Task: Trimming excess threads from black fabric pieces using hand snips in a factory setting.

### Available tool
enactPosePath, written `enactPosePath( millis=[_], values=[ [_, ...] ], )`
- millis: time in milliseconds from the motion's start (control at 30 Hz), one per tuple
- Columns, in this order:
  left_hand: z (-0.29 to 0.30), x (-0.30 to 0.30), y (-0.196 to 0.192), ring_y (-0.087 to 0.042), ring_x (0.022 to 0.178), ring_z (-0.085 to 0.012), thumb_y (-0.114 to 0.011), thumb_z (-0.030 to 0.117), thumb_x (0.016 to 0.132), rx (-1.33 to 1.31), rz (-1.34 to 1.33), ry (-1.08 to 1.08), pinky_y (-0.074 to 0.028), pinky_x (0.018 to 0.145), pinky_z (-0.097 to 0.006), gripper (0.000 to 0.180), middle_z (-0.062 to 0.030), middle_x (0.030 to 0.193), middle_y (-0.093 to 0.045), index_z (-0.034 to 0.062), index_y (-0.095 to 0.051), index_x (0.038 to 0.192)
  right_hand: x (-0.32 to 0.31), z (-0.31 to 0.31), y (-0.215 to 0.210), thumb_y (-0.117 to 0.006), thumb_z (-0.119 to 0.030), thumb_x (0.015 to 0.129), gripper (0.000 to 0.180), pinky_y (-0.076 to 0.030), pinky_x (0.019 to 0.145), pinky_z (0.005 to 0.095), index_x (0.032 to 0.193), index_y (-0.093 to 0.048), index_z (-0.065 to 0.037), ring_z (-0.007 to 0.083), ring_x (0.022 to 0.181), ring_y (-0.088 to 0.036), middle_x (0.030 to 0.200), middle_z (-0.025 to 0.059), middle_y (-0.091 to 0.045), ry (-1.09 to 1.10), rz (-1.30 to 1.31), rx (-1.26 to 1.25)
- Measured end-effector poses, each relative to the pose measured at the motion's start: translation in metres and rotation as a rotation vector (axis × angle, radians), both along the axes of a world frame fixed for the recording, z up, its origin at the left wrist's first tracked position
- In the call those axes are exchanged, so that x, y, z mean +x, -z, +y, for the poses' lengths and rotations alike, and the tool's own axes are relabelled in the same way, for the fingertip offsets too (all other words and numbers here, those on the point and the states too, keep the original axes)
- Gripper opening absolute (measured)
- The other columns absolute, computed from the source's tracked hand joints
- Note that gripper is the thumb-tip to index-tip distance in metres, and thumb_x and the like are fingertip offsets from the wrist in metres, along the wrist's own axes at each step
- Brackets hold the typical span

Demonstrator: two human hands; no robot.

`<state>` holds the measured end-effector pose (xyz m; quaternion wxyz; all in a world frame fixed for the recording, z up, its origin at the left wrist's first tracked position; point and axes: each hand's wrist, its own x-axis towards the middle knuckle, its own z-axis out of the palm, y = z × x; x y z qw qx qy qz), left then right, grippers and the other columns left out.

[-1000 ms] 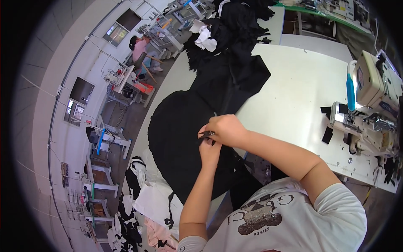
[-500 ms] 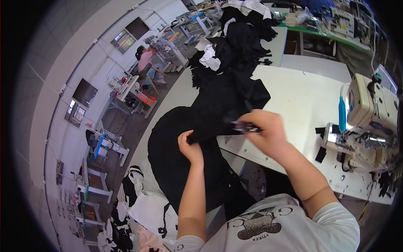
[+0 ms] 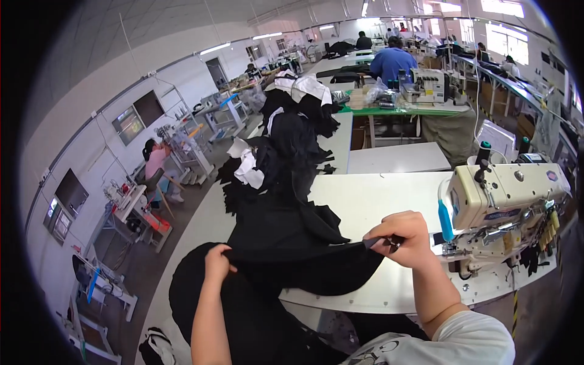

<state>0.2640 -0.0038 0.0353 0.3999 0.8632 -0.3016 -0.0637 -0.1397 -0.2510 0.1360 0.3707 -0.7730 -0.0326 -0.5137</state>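
Observation:
A piece of black fabric (image 3: 310, 267) is stretched between my two hands above the white table. My left hand (image 3: 216, 263) is closed on its left part, with the fingers gripping the edge. Farther right, my right hand (image 3: 409, 237) pinches the other end near the sewing machine. A small dark metallic tool (image 3: 395, 241) shows within the right fist; its kind is mostly hidden by the fingers. More black cloth (image 3: 188, 286) drapes under my left forearm and down toward my lap.
A cream sewing machine (image 3: 508, 194) with a blue part stands at the right of the white tabletop (image 3: 383, 194). A heap of black and white cloth (image 3: 292, 137) runs along the table's far left. Beyond sit a person in blue (image 3: 392, 61) and a person in pink (image 3: 156, 161).
The view has tilted up, showing more of the room. My hands have moved apart, the right one toward the machine, and the black fabric now spans taut between them.

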Motion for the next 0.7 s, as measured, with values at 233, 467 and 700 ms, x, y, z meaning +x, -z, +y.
enactPosePath(
  millis=[233, 467, 700],
  values=[
    [0.028, 0.1, -0.111, -0.061, 0.11, -0.0286, -0.036, -0.019, 0.069, -0.506, -0.798, 0.062, -0.044, 0.099, -0.034, 0.044, -0.0145, 0.115, -0.066, 0.0023, -0.067, 0.092, 0.055, 0.039, -0.01, -0.074, -0.009, 0.079, 0.015, -0.031, 0.044, 0.0318, 0.089, -0.074, 0.002, 0.0181, 0.046, -0.046, 0.054, 0.0047, -0.05, -0.763, 0.009, -0.054],
    [0.18, 0.094, -0.084, -0.063, 0.095, -0.0186, -0.05, 0.001, 0.082, -0.423, -0.708, -0.138, -0.047, 0.088, -0.028, 0.025, -0.0076, 0.099, -0.067, 0.0016, -0.071, 0.094, 0.135, 0.157, 0.029, -0.07, -0.014, 0.087, 0.014, -0.04, 0.053, 0.0343, 0.088, -0.068, 0.0, 0.0245, 0.062, -0.056, 0.069, 0.0088, -0.055, -1.39, 0.186, -0.015],
    [0.222, 0.077, 0.096, -0.061, 0.107, -0.0242, -0.04, -0.003, 0.082, -0.389, 0.097, -0.201, -0.041, 0.102, -0.034, 0.025, -0.0153, 0.105, -0.07, 0.002, -0.064, 0.086, 0.162, 0.225, 0.105, -0.069, -0.009, 0.085, 0.013, -0.049, 0.06, 0.033, 0.089, -0.065, 0.003, 0.0248, 0.07, -0.065, 0.076, 0.0126, -0.065, -1.654, 0.742, -0.092]
  ],
)
